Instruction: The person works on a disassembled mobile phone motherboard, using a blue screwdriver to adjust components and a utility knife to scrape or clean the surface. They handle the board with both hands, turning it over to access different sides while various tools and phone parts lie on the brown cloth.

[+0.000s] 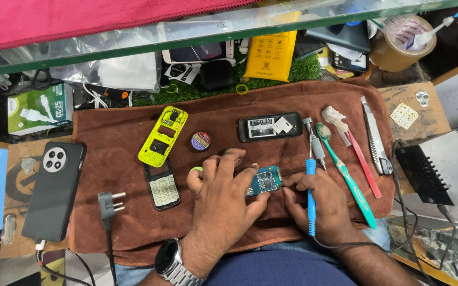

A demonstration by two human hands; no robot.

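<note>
Circuit board: a small blue phone board (pixel 264 180), lying on the brown cloth (pixel 133 233) near the front edge, between the two hands.
Left hand: the left hand (pixel 223 193) is curled down over the board's left end, thumb and fingers closed on its edge; a metal wristwatch (pixel 169 263) sits on the wrist.
Right hand: the right hand (pixel 319 204) is closed around a blue-handled soldering iron (pixel 310 190) held like a pen, its cord trailing off to the right; its fingertips rest just beside the board's right edge.
Handling: I judge the board light, thin and stiff but fragile, with small parts on its face that pressure or heat could harm; it would slide easily on a bare surface, less so on the cloth.
Where to hold: by the bare edges or corners, as the left hand does, keeping fingers off the components.
Nearby: a yellow-green phone frame (pixel 162 136), a keypad panel (pixel 164 189), a black phone back with battery (pixel 270 126), a teal toothbrush (pixel 345 175), a utility knife (pixel 375 136), a black smartphone (pixel 54 189).
</note>
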